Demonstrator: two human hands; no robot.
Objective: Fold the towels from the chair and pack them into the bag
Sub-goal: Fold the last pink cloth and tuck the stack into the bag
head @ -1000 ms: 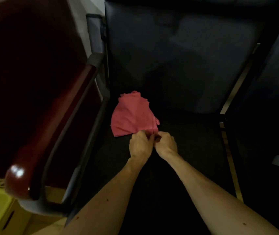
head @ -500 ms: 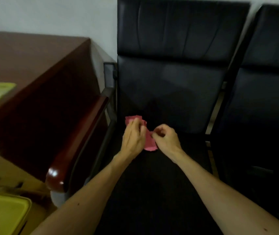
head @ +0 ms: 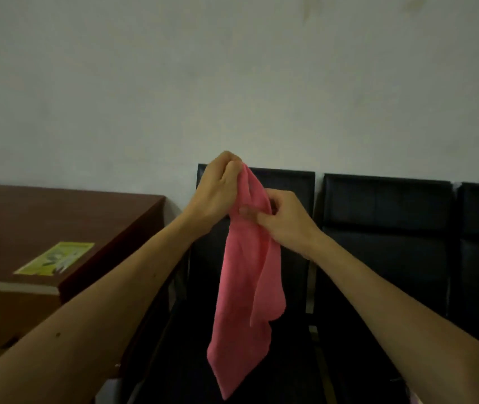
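While the towel [head: 247, 272] hangs in the air in front of the chair [head: 287, 182], both hands hold it near its top. The left hand [head: 217, 191] is the higher one, its fingers curled and pinching the towel's top corner, so the cloth drops from that point in a long, loosely gathered strip with its lower tip close to the bottom of the view. The right hand [head: 284, 220] sits just below and beside it, thumb and fingers closed on an edge of the cloth. I judge this to be a search along the hem for a second corner: held by two corners, the towel would spread flat under its own weight and be ready for a first fold.

The towel touches nothing but the hands and hangs clear of the seat, which is dark and hard to read. The light is dim, so I cannot tell whether the right hand has one layer or two.

The bag is not in view, and no fold is made yet, so the task looks to be at an early step. To the left stands a table [head: 57, 217] with a yellow leaflet [head: 54, 258] on it; a second chair [head: 387, 214] stands to the right.
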